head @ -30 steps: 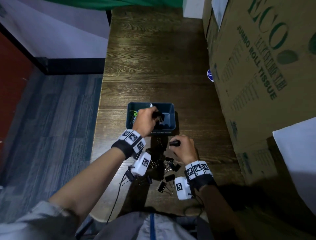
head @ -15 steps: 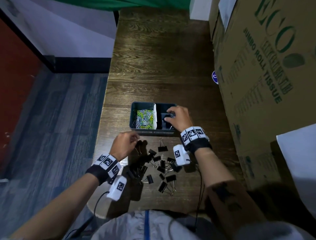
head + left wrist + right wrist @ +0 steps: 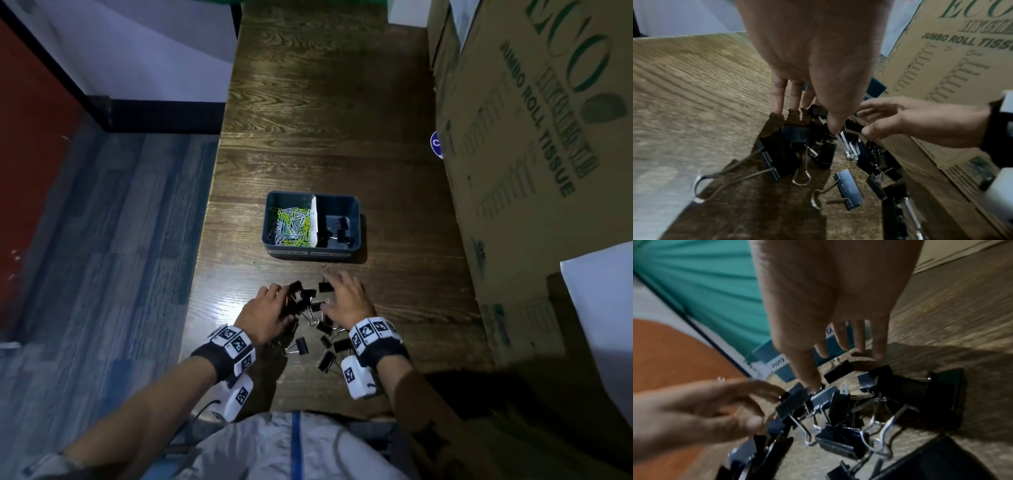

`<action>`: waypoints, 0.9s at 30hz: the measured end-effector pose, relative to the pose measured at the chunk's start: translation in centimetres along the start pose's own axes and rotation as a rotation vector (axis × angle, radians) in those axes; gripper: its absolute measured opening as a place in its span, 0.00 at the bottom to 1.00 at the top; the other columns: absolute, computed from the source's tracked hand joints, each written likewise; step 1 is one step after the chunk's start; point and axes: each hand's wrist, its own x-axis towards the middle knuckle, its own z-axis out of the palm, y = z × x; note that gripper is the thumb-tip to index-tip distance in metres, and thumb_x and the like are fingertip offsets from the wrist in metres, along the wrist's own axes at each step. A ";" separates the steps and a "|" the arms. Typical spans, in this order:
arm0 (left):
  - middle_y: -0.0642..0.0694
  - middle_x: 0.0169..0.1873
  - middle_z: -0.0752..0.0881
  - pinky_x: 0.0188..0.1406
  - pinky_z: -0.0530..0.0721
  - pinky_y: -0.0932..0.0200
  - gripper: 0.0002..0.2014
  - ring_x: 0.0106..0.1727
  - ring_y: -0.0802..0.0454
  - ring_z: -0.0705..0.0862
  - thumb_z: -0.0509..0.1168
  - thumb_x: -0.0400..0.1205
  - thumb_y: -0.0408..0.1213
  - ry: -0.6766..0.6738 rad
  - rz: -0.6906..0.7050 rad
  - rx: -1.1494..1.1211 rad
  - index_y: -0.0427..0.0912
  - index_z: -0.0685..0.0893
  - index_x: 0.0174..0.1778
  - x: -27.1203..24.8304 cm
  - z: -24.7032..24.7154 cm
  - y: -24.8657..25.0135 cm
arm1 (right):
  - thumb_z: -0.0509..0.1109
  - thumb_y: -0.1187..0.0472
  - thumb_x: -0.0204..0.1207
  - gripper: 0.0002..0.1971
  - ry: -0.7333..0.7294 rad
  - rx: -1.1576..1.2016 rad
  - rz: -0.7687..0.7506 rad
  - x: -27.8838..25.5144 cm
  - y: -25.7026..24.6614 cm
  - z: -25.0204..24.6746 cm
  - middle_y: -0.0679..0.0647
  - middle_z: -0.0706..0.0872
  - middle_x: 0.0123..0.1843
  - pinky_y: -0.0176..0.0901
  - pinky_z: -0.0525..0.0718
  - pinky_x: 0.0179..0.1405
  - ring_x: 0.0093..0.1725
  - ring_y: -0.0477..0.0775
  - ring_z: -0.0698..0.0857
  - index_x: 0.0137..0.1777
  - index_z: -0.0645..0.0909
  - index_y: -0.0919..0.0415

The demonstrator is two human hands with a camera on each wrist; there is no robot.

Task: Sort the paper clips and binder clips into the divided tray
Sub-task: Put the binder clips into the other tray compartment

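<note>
A dark blue divided tray (image 3: 355, 219) stands on the wooden table. Its left compartment holds coloured paper clips (image 3: 293, 224), its right one a few black binder clips (image 3: 337, 230). A loose pile of black binder clips (image 3: 310, 306) lies in front of the tray. Both hands reach down into the pile. My left hand (image 3: 282, 301) has straight fingers, and its thumb tip touches a clip's silver handle (image 3: 846, 149). My right hand (image 3: 334, 294) has spread fingers, its thumb on a clip (image 3: 823, 395). Neither hand plainly grips anything. One paper clip (image 3: 257, 266) lies alone left of the pile.
Large cardboard boxes (image 3: 534, 144) marked "Jumbo Roll Tissue" line the table's right side. The table's left edge (image 3: 205, 240) drops to a blue-grey floor. More binder clips (image 3: 325, 359) lie near the front edge, by my right wrist.
My right hand has come back from the tray's right compartment to the pile. My left hand, over the tray a second ago, has moved down into the pile.
</note>
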 end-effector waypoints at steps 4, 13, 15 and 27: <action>0.46 0.77 0.61 0.57 0.80 0.47 0.58 0.70 0.44 0.67 0.76 0.66 0.63 -0.070 -0.009 0.045 0.51 0.47 0.84 -1.0 -0.4 -0.6 | 0.81 0.46 0.68 0.53 -0.191 -0.122 -0.054 -0.1 -0.6 0.0 0.49 0.40 0.90 0.70 0.54 0.84 0.87 0.62 0.45 0.87 0.50 0.40; 0.42 0.83 0.44 0.56 0.85 0.46 0.70 0.68 0.38 0.76 0.85 0.59 0.44 -0.127 0.073 0.094 0.61 0.35 0.82 0.5 0.2 -1.1 | 0.81 0.54 0.71 0.42 -0.071 -0.283 -0.176 -1.7 -1.8 1.8 0.57 0.59 0.82 0.61 0.71 0.75 0.79 0.63 0.60 0.82 0.64 0.47; 0.40 0.80 0.52 0.51 0.86 0.48 0.66 0.60 0.38 0.81 0.84 0.61 0.45 -0.116 0.079 0.068 0.62 0.41 0.82 1.4 -0.1 -0.6 | 0.80 0.57 0.72 0.36 -0.024 -0.254 -0.174 -1.9 -1.9 2.1 0.56 0.63 0.79 0.58 0.76 0.70 0.76 0.63 0.63 0.79 0.69 0.50; 0.44 0.57 0.73 0.60 0.81 0.52 0.26 0.54 0.39 0.83 0.74 0.75 0.35 -0.003 0.036 -0.198 0.52 0.79 0.68 2.2 -0.5 0.9 | 0.74 0.71 0.74 0.19 0.118 0.071 0.094 -1.8 -0.7 1.1 0.54 0.79 0.60 0.49 0.83 0.59 0.62 0.60 0.81 0.59 0.85 0.47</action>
